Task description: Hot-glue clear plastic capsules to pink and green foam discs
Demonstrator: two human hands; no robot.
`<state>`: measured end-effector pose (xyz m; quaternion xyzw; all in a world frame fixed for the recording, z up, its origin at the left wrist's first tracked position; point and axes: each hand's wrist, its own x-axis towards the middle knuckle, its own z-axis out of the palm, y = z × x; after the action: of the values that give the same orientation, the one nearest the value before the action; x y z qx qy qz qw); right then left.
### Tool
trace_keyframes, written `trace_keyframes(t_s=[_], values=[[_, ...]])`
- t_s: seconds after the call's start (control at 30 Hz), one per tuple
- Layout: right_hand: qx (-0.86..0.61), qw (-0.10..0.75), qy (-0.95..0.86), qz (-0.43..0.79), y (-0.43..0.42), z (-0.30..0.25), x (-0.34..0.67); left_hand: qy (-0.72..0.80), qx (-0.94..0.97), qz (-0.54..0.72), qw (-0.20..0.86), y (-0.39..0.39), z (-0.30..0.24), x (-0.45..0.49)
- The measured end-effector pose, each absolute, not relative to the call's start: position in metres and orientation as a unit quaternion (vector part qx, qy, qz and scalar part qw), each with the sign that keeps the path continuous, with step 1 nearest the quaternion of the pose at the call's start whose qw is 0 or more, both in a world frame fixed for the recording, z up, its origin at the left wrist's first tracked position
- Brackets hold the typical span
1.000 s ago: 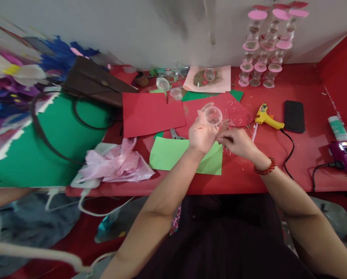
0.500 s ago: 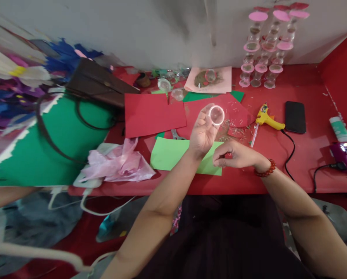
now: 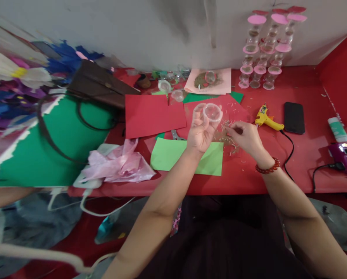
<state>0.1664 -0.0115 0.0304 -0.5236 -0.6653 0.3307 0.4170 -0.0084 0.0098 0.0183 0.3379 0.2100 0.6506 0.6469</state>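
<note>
My left hand (image 3: 201, 131) holds a small clear plastic cup (image 3: 212, 112) by its rim, lifted a little above the red table (image 3: 307, 155). Just right of it, my right hand (image 3: 244, 136) has its fingers pinched together over a scatter of small paper scraps (image 3: 231, 141); what they pinch is too small to make out. A light green sheet (image 3: 167, 155) lies under my left wrist, and red paper sheets (image 3: 152, 114) lie behind it.
A yellow glue gun (image 3: 266, 117) and a black phone (image 3: 294, 117) lie to the right, with a purple device (image 3: 346, 155) and a white tube (image 3: 337, 129) further right. Stacked clear cups with pink discs (image 3: 260, 46) stand at the back. Pink plastic (image 3: 118, 164), green card (image 3: 51, 147) and a brown bag (image 3: 97, 83) sit left.
My right hand moved from the near edge of the green sheet up and right to the scraps beside the cup. The left hand turned the cup slightly.
</note>
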Motion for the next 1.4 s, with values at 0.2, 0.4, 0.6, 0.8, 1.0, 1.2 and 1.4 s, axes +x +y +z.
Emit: trace_keyframes(t_s=[0.2,0.4,0.6,0.8,1.0,1.2,1.4], values=[[-0.539,0.473,-0.586,0.377,-0.006,0.019,0.161,0.184,0.398,0.62,0.651,0.009,0.011,-0.009],[-0.446,0.481,-0.546,0.521,-0.016,0.03,0.151,0.202,0.418,0.588,0.662,0.007,0.006,-0.005],[-0.464,0.519,-0.53,0.485,-0.015,0.027,0.152,0.265,0.409,0.573,0.659,0.005,0.014,0.001],[-0.486,0.545,-0.526,0.436,-0.018,0.026,0.149,0.39,0.502,0.586,0.502,0.001,0.01,0.002],[-0.512,0.531,-0.506,0.447,-0.02,0.024,0.143,0.442,0.528,0.524,0.501,0.001,0.011,0.001],[-0.49,0.554,-0.45,0.501,-0.013,0.018,0.144,0.43,0.524,0.517,0.523,0.002,0.014,0.002],[-0.487,0.568,-0.426,0.509,-0.012,0.021,0.145,0.417,0.587,0.488,0.493,0.004,0.008,0.0]])
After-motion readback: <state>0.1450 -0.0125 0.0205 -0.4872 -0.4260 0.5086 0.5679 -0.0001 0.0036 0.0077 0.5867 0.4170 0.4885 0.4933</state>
